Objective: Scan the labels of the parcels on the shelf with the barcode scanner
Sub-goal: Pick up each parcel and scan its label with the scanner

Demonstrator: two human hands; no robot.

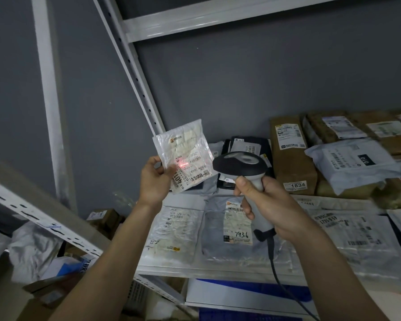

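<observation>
1. Parcel (183, 156), a small clear plastic mailer, is held above the shelf (195, 268), pinched by the left hand (154, 179).
2. Right hand (264, 205) grips the barcode scanner (240, 166); a red beam spot (182, 164) falls on the parcel's label.

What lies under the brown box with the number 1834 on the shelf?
The brown box seems to stand on the shelf behind flat mailers; its underside is hidden. A white bag leans on the boxes to its right.

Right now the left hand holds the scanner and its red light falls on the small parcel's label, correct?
Not quite: the right hand holds the scanner; the left hand holds the small parcel. The head view shows the red light on its label.
</observation>
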